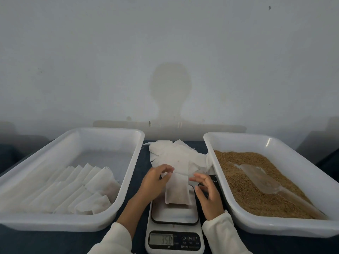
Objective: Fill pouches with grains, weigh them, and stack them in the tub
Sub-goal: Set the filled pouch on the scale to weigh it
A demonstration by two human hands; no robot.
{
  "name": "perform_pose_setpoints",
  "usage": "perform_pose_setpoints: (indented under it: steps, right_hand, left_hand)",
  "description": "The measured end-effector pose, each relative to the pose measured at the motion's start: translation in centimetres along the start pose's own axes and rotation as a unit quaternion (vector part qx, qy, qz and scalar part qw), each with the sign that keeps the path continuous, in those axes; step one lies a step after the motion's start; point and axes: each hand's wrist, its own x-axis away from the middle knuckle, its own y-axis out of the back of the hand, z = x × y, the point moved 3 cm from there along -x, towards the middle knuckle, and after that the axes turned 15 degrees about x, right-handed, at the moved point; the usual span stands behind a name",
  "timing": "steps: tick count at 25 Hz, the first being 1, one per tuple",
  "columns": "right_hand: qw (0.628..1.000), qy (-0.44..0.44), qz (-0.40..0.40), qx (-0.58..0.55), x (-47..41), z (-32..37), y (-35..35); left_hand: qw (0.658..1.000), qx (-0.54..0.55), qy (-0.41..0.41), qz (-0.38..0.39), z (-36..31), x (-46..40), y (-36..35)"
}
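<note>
- A filled pouch stood on the scale, between the tub of stacked pouches and the grain tray.
- Left hand pinched the pouch's top; right hand hovered beside it, fingers loose, holding nothing.
- Risk, as I judged it: that pinch could skew the reading, or the pouch could tip and spill grain.

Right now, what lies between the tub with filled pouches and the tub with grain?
In the head view, the scale carrying one filled pouch, both hands beside it, and a pile of empty pouches behind.
</note>
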Motion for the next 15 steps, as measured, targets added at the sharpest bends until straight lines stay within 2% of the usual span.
perform_pose_setpoints:
  steps: [2, 5, 9, 12, 15]
  right_hand:
    - [1.000, 0.005, 0.007, 0.013, 0.1, 0.1, -0.2]
    - [0.999, 0.009, 0.017, 0.039, 0.1, 0.4, -0.6]
    - [0.998, 0.001, 0.041, 0.040, 0.1, 1.5, -0.7]
    - [0.998, -0.012, 0.045, -0.038, 0.0, 3.1, -0.3]
    - [0.973, -0.097, 0.009, -0.210, -0.3, 4.7, 0.6]
  left_hand:
    - [0.999, -0.021, 0.023, 0.033, -0.2, -0.6, -0.5]
    - [0.999, -0.019, 0.030, 0.030, -0.9, -1.0, -0.8]
    - [0.997, -0.031, -0.027, 0.059, -3.4, -0.9, -0.9]
    - [0.989, -0.048, -0.133, 0.038, -6.8, -1.0, -0.4]
    - [0.983, 0.009, -0.183, 0.006, -10.8, -1.5, 0.0]
